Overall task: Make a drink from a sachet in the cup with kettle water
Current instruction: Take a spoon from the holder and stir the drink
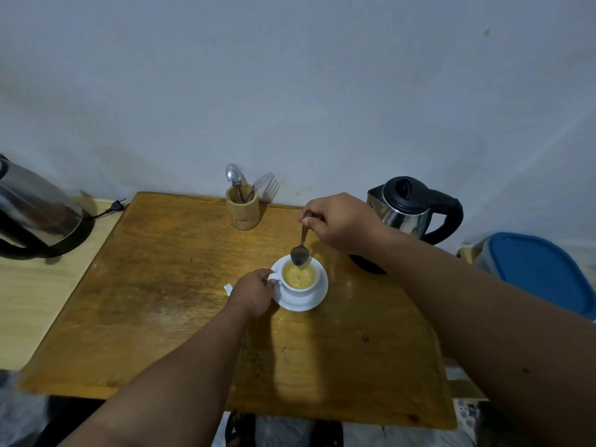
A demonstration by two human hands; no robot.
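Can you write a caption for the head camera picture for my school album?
Right hand holds a spoon over the yellow drink in the cup; left hand holds its handle.

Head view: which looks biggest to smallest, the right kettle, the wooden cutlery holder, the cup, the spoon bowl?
1. Kettle
2. Holder
3. Cup, which looks near the holder's size, so that order is unsure
4. Spoon bowl

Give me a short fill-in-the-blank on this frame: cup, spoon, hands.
1. The right hand holds a ____ above the cup.
2. The left hand grips the cup's ____.
3. The cup stands on a white ____.
4. The liquid in the cup looks ____.

Missing words: spoon; handle; saucer; yellow
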